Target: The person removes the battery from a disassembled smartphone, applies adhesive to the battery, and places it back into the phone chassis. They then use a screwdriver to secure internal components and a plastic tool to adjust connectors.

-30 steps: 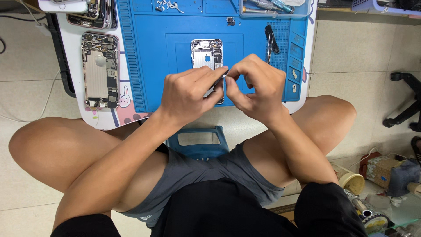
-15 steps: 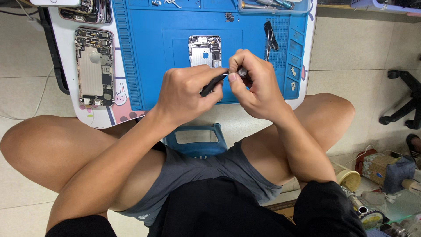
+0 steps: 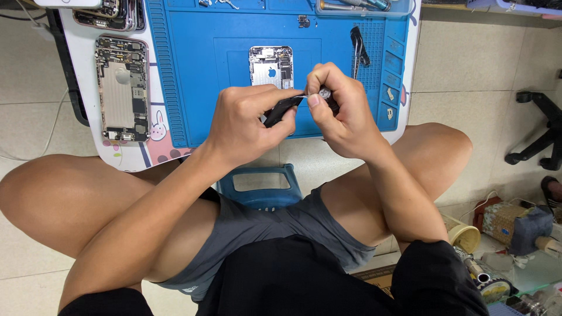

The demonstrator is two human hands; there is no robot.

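My left hand (image 3: 249, 123) grips black tweezers (image 3: 282, 109) whose tips point right toward my right hand (image 3: 342, 111). That hand pinches a small round silvery part (image 3: 324, 93) between thumb and fingers, and the tweezer tips touch it. Both hands hover above the near edge of a blue work mat (image 3: 205, 70). Just behind them on the mat lies an opened silver phone housing (image 3: 271, 65), partly covered by my knuckles.
A second opened phone (image 3: 122, 88) with bare circuitry lies left of the mat on the white table. Black tweezers (image 3: 358, 50) rest on the mat's right side. A blue stool (image 3: 260, 187) is under me. A chair base (image 3: 541, 131) and clutter stand at right.
Both hands have drifted slightly toward me and the right, off the phone housing. The tweezers stay in my left hand, tips still at the small part in my right.
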